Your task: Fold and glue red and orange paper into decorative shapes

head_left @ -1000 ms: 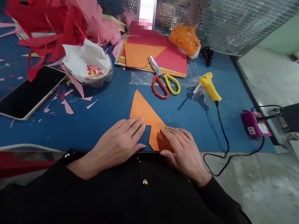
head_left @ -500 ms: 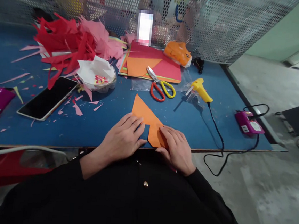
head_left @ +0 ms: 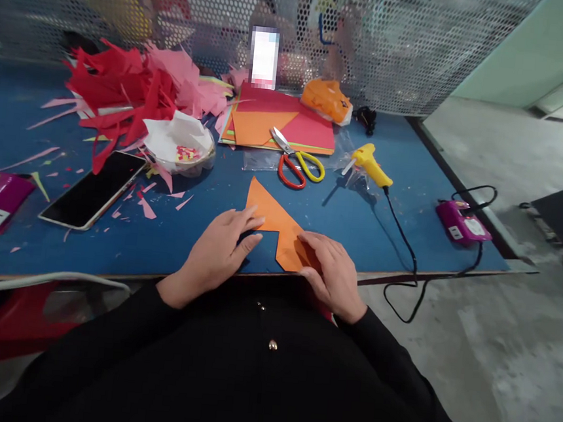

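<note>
A folded piece of orange paper (head_left: 286,238) lies at the table's near edge, with a pointed corner reaching away from me and a notch on its left side. My left hand (head_left: 219,248) is open; its outstretched fingertips touch the paper's left part, and the thumb is apart over the blue tabletop. At the paper's right end, my right hand (head_left: 333,271) has its bent fingers on top and its thumb by the near edge, gripping a folded part. That hand covers the paper's right end.
Scissors (head_left: 296,160) lie beyond the paper, partly on stacked coloured sheets (head_left: 313,125). A yellow glue gun (head_left: 371,165) with a cord stands to the right. On the left are a phone (head_left: 93,188), a bowl (head_left: 200,161) with paper bits, and red and pink scraps (head_left: 125,86).
My left thumb and fingers have spread, and the hand has drawn slightly back to the left. My right hand stays on the orange paper. The view has shifted slightly.
</note>
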Demonstrator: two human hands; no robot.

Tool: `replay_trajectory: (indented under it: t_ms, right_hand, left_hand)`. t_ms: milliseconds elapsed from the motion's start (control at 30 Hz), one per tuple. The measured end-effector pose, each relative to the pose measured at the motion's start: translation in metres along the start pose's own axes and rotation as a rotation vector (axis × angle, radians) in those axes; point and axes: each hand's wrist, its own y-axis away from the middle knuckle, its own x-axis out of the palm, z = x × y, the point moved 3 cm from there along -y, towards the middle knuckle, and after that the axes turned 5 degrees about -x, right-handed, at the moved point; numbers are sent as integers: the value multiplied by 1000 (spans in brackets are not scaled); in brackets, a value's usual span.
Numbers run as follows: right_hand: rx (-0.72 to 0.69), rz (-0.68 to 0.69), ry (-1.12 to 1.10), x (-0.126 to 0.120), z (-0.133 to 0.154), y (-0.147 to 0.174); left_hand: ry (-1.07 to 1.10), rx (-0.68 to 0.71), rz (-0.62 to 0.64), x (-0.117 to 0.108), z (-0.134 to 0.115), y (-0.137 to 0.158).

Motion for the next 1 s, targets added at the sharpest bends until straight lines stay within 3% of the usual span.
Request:
replay_trajectory:
  t_ms: [167, 333, 500, 800, 1000]
  right_hand:
    - [7, 8, -17, 0, -1, -1]
    - [6, 15, 4, 2, -1, 0]
    - [9, 24, 16, 2, -1, 0]
    - [4, 37, 33, 3, 0, -1]
    - [13, 42, 45, 5, 0, -1]
  left_hand:
    - [48, -48, -36, -4, 3, 0]
    - [-251, 134, -1, 4, -11, 2]
    - [-435, 249, -88, 9, -22, 3]
    - [-489, 338, -68, 16, -39, 2]
    - [-376, 235, -55, 11, -35, 4]
